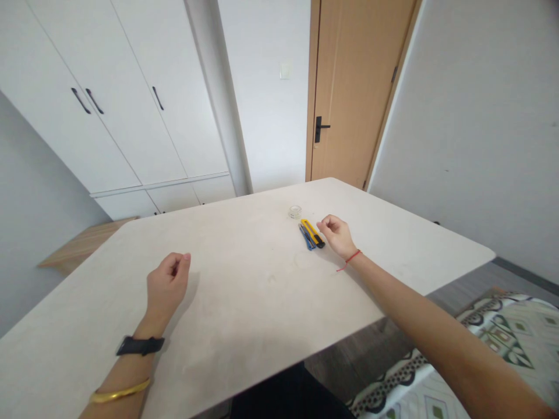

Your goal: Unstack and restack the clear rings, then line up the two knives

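My left hand (166,285) rests on the pale stone-look table (248,302) with its fingers curled in, touching no object. It wears a black watch (140,345) and a gold bangle (120,391) on the wrist. My right hand (337,235) lies further along, its curled fingers just beside the black end of a yellow utility knife (311,231). A blue utility knife (306,237) lies against the yellow one. Behind them sits a small clear ring-shaped item (295,212), perhaps a tape roll. A red string (350,258) circles my right wrist.
The table's far corner and right edge lie beyond the knives. Past them stand a white wardrobe (117,99) and a wooden door (358,87). A low wooden shelf (82,244) sits at the left. A patterned cloth (502,343) covers something at the lower right.
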Demonstrator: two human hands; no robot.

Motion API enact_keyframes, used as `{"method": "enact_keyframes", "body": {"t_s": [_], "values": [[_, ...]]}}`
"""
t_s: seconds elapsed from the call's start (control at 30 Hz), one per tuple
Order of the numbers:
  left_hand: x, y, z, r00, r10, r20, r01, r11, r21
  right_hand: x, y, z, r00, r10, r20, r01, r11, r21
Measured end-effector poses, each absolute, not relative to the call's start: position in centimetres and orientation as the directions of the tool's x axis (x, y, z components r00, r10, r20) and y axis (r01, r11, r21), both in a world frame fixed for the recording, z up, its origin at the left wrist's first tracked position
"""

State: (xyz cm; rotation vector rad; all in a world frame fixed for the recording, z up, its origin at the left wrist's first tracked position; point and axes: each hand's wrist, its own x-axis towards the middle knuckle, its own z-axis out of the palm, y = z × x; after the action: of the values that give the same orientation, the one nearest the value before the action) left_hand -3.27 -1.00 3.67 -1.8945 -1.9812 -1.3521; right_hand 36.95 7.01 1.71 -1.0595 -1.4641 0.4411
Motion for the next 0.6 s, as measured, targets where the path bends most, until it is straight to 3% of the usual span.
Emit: {"method": "enact_keyframes", "body": {"t_s": [0.47, 0.6], "values": [[-3.9, -0.4, 3.2, -0.302, 0.658, 0.69, 0.815, -0.197, 0.545, 37.1, 6.9, 1.7, 0.172, 0.828, 0.533, 0.326, 0.463, -0.824], [-4.0, -0.4, 3.4, -0.305, 0.655, 0.691, 0.808, -0.206, 0.552, 38.5, 5.6, 3.6, 0.245, 0.773, 0.585, 0.313, 0.508, -0.802]]}}
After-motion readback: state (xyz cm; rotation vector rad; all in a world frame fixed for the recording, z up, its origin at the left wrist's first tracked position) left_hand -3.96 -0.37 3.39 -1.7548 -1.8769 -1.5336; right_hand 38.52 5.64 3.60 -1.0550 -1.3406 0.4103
